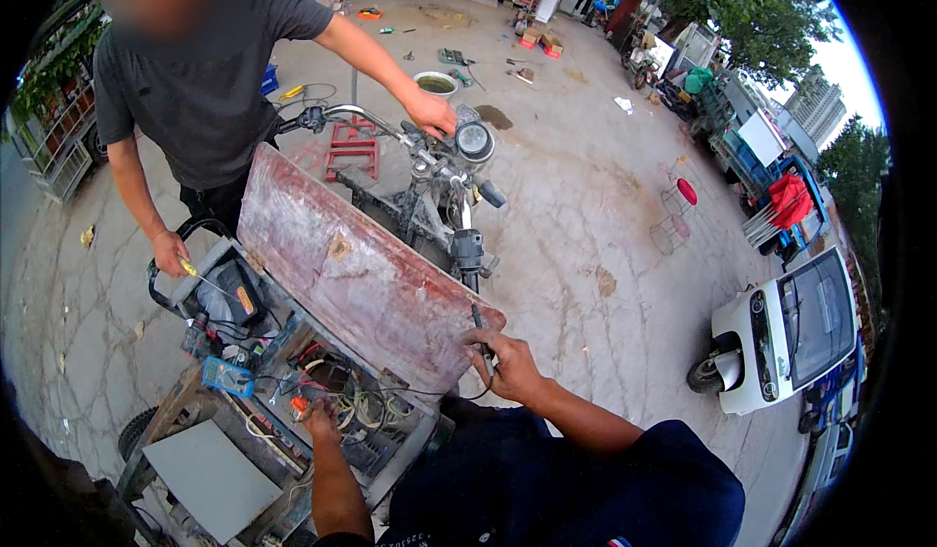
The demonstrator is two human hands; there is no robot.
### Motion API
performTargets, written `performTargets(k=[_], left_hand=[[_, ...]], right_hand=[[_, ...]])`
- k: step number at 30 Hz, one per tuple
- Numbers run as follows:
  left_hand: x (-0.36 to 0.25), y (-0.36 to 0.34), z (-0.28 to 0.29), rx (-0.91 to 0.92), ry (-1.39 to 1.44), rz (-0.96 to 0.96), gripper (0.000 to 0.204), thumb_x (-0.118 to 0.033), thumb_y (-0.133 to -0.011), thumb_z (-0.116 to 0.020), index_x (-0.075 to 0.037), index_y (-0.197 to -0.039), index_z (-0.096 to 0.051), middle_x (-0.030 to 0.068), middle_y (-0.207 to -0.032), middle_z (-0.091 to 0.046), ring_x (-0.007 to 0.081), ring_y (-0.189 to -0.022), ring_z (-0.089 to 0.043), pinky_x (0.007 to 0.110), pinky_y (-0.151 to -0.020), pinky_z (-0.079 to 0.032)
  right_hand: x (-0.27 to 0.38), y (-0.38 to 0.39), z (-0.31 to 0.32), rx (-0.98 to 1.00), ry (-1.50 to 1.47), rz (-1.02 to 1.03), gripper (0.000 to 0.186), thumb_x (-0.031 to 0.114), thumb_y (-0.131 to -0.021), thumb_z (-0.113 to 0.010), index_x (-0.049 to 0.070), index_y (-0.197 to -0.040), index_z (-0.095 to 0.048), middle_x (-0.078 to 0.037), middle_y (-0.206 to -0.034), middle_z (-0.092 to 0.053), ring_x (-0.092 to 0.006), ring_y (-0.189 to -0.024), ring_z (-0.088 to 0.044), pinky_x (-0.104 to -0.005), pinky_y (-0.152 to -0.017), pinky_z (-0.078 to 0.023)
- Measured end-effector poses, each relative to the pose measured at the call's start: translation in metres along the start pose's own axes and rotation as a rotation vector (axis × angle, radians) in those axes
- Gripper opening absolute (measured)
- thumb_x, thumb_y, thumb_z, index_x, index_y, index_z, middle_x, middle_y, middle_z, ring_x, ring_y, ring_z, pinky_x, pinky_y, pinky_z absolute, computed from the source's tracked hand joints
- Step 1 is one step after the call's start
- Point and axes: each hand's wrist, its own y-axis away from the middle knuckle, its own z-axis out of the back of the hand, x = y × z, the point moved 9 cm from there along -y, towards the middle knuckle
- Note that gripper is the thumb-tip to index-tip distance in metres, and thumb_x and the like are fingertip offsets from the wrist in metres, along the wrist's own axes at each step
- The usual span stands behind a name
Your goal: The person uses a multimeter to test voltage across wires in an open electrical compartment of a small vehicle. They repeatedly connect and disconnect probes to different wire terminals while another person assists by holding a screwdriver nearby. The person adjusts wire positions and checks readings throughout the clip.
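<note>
My right hand (pixel 509 367) is closed around a black test probe (pixel 479 324), whose tip points up in front of the raised reddish panel (pixel 342 249). A thin black lead loops from the probe toward the open wiring bay. Down in that bay my left hand (pixel 321 420) has its fingers pinched beside a small orange piece (pixel 299 405); whatever they grip is too small to make out. Tangled wires (pixel 371 408) lie right next to it. Left of that hand rests a blue multimeter (pixel 227 378).
Across the vehicle another person (pixel 195 88) rests one hand by the handlebar (pixel 467 217) and holds a yellow-handled screwdriver (pixel 191 270) in the other. A grey flat board (pixel 212 479) lies at lower left. A white three-wheeler (pixel 786 337) stands at right, a red stool (pixel 686 192) beyond.
</note>
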Motion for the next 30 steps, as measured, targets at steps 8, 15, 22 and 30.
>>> performTargets(k=[8, 15, 22, 30], left_hand=[[0.007, -0.014, 0.004, 0.024, 0.030, 0.010, 0.006, -0.012, -0.091, -0.058, -0.007, -0.087, -0.060, 0.0050, -0.075, -0.062, 0.0185, -0.060, -0.060, 0.030, -0.051, -0.048], [0.002, -0.005, -0.002, 0.065, 0.076, 0.001, 0.005, -0.011, -0.092, -0.055, -0.009, -0.090, -0.058, 0.0033, -0.075, -0.061, 0.0164, -0.062, -0.060, 0.029, -0.053, -0.048], [-0.001, 0.007, -0.015, 0.099, 0.073, 0.028, 0.009, -0.011, -0.094, -0.051, -0.009, -0.094, -0.060, 0.0038, -0.080, -0.063, 0.0137, -0.063, -0.058, 0.027, -0.055, -0.047], [-0.003, 0.001, -0.016, 0.093, 0.043, 0.046, 0.012, -0.013, -0.095, -0.051, -0.007, -0.094, -0.061, 0.0033, -0.078, -0.063, 0.0135, -0.062, -0.057, 0.027, -0.054, -0.045]], right_hand=[[-0.002, -0.004, 0.012, -0.076, 0.002, 0.012, 0.024, 0.008, -0.086, -0.060, 0.003, -0.109, -0.055, -0.019, -0.093, -0.064, -0.0357, -0.080, -0.065, -0.0386, -0.067, -0.052], [-0.027, -0.012, 0.022, -0.200, 0.206, -0.095, 0.035, 0.009, -0.083, -0.061, 0.001, -0.115, -0.051, -0.023, -0.096, -0.060, -0.0390, -0.085, -0.060, -0.0431, -0.074, -0.049], [-0.082, -0.015, 0.028, -0.282, 0.262, -0.250, 0.044, 0.024, -0.082, -0.065, -0.001, -0.115, -0.051, -0.022, -0.096, -0.061, -0.0373, -0.088, -0.060, -0.0441, -0.076, -0.048], [-0.118, -0.015, -0.008, -0.183, 0.090, -0.369, 0.039, 0.029, -0.085, -0.065, -0.001, -0.107, -0.056, -0.022, -0.087, -0.064, -0.0352, -0.077, -0.063, -0.0404, -0.070, -0.050]])
